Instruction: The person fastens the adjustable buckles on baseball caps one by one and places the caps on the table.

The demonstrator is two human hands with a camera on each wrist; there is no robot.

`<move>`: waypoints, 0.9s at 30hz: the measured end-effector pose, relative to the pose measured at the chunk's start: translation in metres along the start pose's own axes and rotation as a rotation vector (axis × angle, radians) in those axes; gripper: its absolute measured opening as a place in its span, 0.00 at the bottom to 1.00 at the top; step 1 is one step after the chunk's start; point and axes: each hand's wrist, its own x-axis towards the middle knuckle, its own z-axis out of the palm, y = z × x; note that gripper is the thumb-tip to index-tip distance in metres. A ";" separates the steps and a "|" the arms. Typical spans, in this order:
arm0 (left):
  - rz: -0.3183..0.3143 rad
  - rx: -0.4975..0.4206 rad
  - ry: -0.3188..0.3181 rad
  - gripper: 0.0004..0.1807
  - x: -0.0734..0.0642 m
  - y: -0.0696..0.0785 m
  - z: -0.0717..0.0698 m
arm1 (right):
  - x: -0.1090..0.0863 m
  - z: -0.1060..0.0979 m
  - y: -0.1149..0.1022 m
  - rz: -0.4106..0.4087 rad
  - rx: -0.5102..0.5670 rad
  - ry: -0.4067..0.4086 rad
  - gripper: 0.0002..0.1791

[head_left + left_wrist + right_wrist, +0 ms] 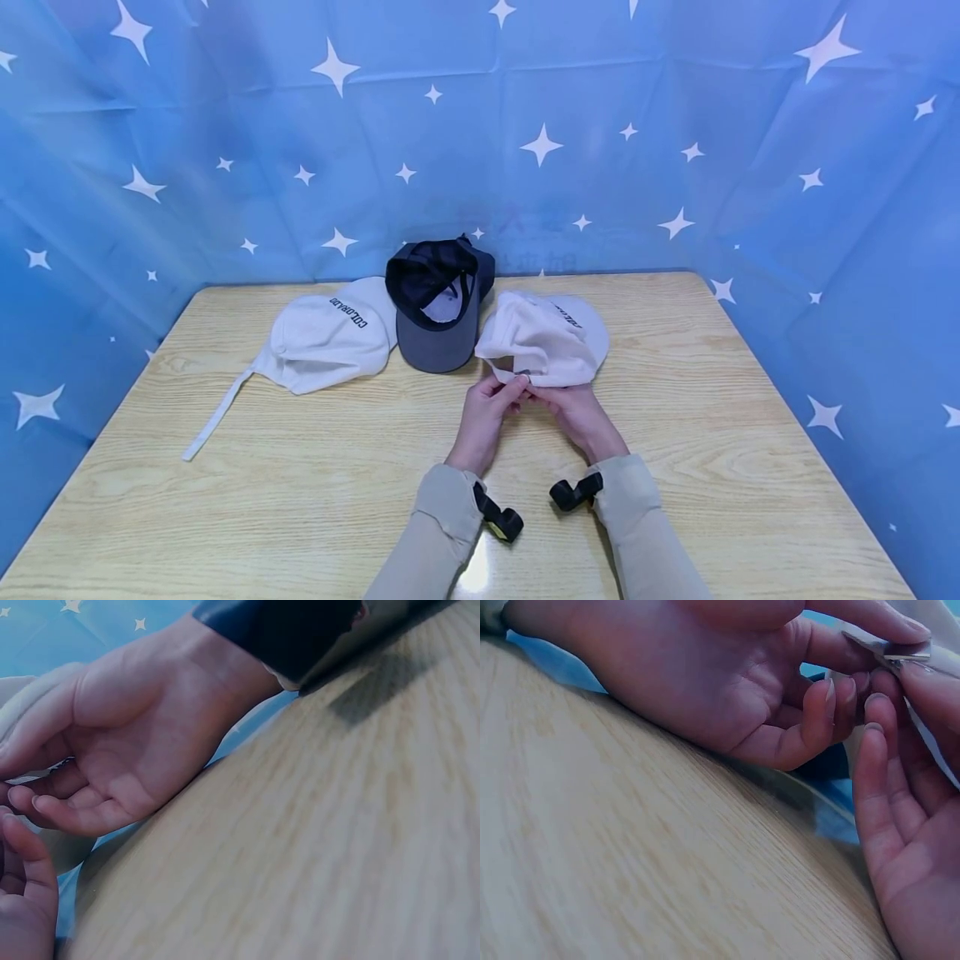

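A white baseball cap (543,342) with dark lettering lies at the right of the group, its brim pointing away to the right and its back opening toward me. My left hand (482,421) pinches the cap's back strap (497,372) between thumb and finger. From the other side my right hand (583,417) holds the strap by its small metal buckle (909,652). Both sets of fingertips meet there, and the other fingers curl loosely below. In the left wrist view the fingertips are partly cut off by the frame edge.
A dark cap (438,346) stands inside-up beside the white one. Farther left lies another white cap (322,342), its long strap (217,417) stretched over the wooden table (262,517). A blue star-printed curtain (450,125) surrounds the table's back and sides.
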 end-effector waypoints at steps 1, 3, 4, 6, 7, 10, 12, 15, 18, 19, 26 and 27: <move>0.000 -0.012 0.006 0.15 0.000 0.000 0.000 | 0.000 0.000 0.000 -0.003 -0.004 -0.006 0.12; 0.008 -0.033 0.019 0.15 0.000 -0.001 0.000 | 0.000 0.000 0.000 -0.011 -0.018 -0.024 0.12; 0.014 -0.043 0.025 0.14 0.000 -0.001 0.000 | 0.001 0.000 0.000 -0.016 -0.029 -0.036 0.12; 0.025 -0.062 0.039 0.13 0.001 -0.002 0.000 | 0.001 0.000 0.000 -0.023 -0.043 -0.062 0.12; 0.032 -0.072 0.046 0.13 0.001 -0.003 0.000 | 0.001 0.001 0.000 -0.026 -0.048 -0.072 0.12; 0.043 -0.082 0.055 0.12 0.002 -0.004 -0.001 | 0.001 0.002 0.000 -0.027 -0.039 -0.098 0.11; 0.046 -0.078 0.056 0.13 0.002 -0.005 -0.001 | 0.001 0.002 0.000 -0.022 -0.025 -0.099 0.10; 0.050 -0.064 0.055 0.13 0.001 -0.004 -0.001 | 0.001 0.002 0.000 -0.016 -0.013 -0.089 0.09; 0.051 -0.060 0.059 0.12 0.002 -0.005 -0.001 | 0.000 0.003 -0.001 -0.015 -0.006 -0.090 0.08; 0.050 -0.058 0.058 0.12 0.002 -0.005 -0.001 | 0.000 0.003 -0.001 -0.016 -0.005 -0.095 0.08; 0.049 -0.051 0.059 0.14 0.002 -0.005 -0.001 | 0.001 0.002 -0.001 -0.032 -0.022 -0.109 0.08; 0.047 -0.050 0.059 0.14 0.002 -0.005 -0.001 | 0.001 0.002 -0.001 -0.033 -0.022 -0.108 0.08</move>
